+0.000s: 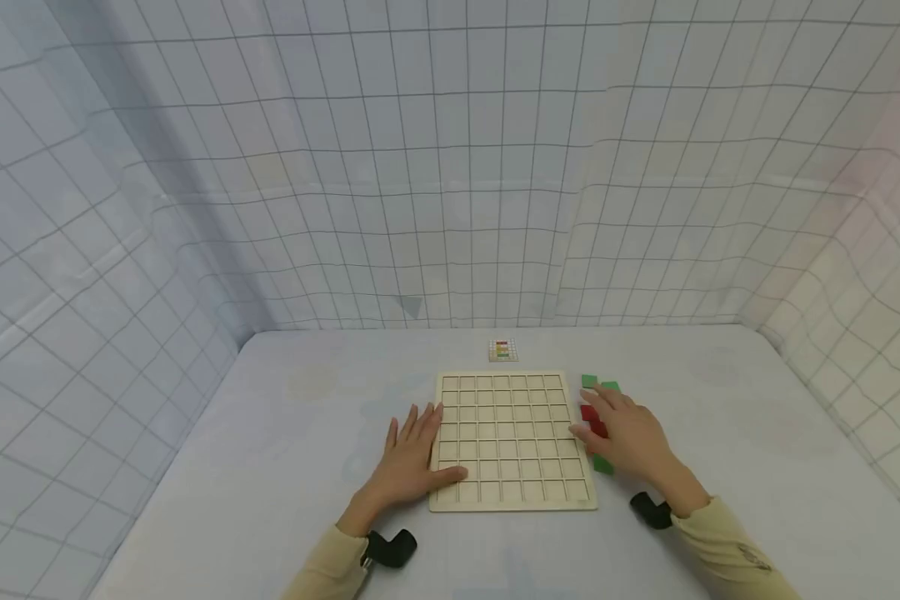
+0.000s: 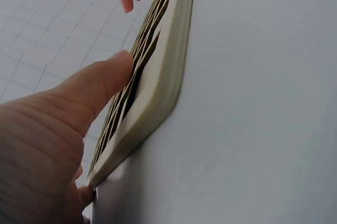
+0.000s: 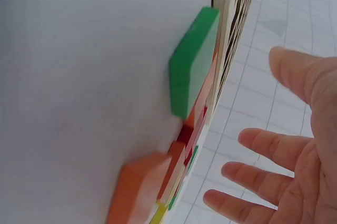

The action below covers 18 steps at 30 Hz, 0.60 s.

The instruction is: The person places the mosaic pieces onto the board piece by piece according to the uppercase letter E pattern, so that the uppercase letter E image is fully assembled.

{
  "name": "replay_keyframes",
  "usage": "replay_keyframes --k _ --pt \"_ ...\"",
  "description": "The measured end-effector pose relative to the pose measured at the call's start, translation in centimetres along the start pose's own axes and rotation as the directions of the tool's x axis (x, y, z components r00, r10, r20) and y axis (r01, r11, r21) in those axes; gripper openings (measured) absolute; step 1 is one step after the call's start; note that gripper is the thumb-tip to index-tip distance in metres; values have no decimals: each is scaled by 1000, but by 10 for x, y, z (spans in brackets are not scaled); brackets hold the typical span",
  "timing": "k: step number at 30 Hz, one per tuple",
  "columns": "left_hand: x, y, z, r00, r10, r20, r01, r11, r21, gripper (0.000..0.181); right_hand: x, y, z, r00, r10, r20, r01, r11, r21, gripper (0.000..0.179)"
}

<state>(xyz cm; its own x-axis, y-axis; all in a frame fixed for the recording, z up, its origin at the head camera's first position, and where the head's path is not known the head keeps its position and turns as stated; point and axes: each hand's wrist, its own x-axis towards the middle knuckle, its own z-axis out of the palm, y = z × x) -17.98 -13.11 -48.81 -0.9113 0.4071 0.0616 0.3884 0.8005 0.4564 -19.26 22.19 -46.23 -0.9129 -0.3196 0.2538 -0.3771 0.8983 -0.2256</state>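
A pale wooden board [image 1: 513, 507] with a grid of square recesses lies flat on the table. My left hand [image 1: 410, 467] rests at its left edge, fingers spread, with the thumb [image 2: 108, 79] over the rim in the left wrist view. Over the coloured tiles on the board's right side hovers my right hand [image 1: 630, 437], fingers extended and holding nothing. Beneath and around it lie a green tile [image 1: 603, 464], a red tile [image 1: 588, 413] and another green tile [image 1: 589, 381]. The right wrist view shows an orange tile [image 3: 138, 190] and a yellow tile [image 3: 159, 213] there; the hand partly covers them from above.
A small card [image 1: 503, 350] with a coloured grid pattern lies behind the board. White cloth walls [image 1: 450, 208] with a dark grid enclose the white table [image 1: 307, 433] at the back and sides. A black wrist device [image 1: 392, 548] sits below my left hand.
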Motion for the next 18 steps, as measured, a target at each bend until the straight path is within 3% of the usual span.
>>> replay_keyframes --k 5,12,18 --pt "-1 -8 -2 999 39 -2 -39 997 -59 102 -3 10 -4 997 81 4 -81 996 31 53" --pt "-2 -15 -4 996 92 13 -93 995 42 106 -5 16 -11 991 129 40 -131 989 60 46" --pt "-2 -18 -2 994 110 -5 -110 992 58 105 -2 18 -10 990 131 59 -135 988 71 41"
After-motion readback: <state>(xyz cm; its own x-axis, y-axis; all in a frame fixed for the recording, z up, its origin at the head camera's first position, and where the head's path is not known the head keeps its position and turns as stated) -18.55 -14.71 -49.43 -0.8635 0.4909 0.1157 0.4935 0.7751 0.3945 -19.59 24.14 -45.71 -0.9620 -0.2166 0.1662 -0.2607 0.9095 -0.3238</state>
